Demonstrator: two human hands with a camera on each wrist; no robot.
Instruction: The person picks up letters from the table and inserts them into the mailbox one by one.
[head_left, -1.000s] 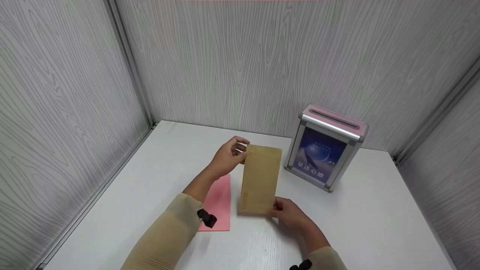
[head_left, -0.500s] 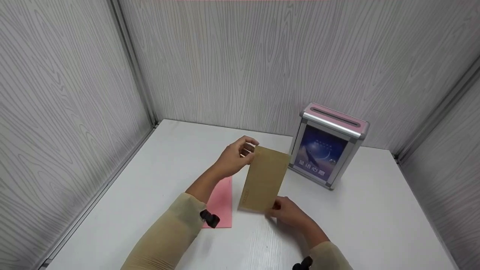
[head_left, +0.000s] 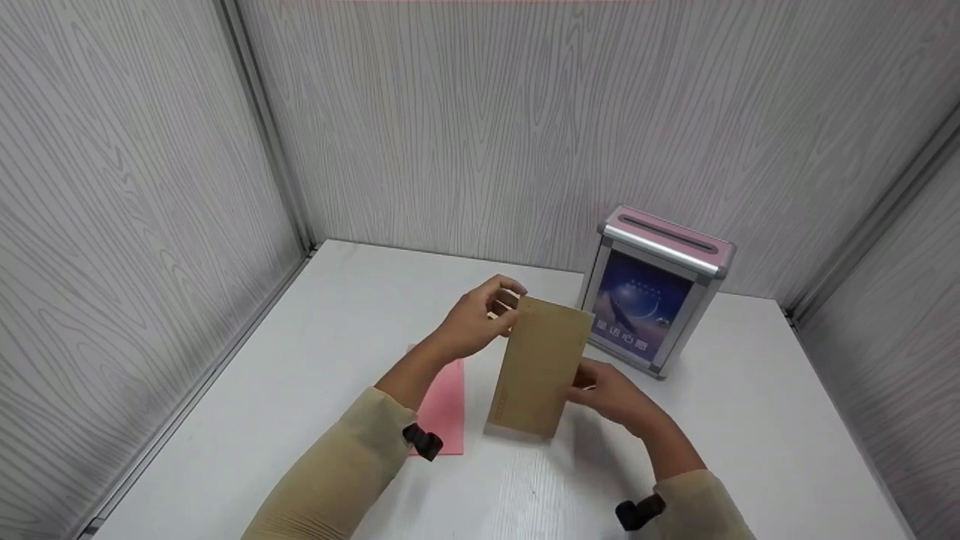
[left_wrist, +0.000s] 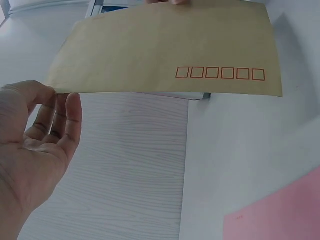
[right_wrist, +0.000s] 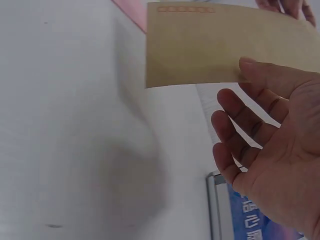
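A brown paper envelope (head_left: 541, 367) is held up over the white table, slightly tilted, its printed side towards the head camera. A row of small red boxes runs along one edge of the envelope (left_wrist: 165, 55) in the left wrist view. My left hand (head_left: 476, 319) pinches its upper left corner between thumb and fingers. On the opposite long edge, my right hand (head_left: 613, 391) pinches it about midway up, thumb on the printed face; the right hand's other fingers (right_wrist: 235, 112) are loosely bent behind. Partly covered by the left forearm, pink paper (head_left: 444, 409) lies on the table.
Behind and right of the envelope stands a silver-framed box (head_left: 645, 300) with a pink slotted top and a blue picture on its front. Wood-grain panels (head_left: 465, 135) enclose the white table (head_left: 315, 322) at the back and sides.
Both hands and the envelope have shifted right, and the envelope has tilted a little. My right hand has slid from the lower right corner up the right edge.
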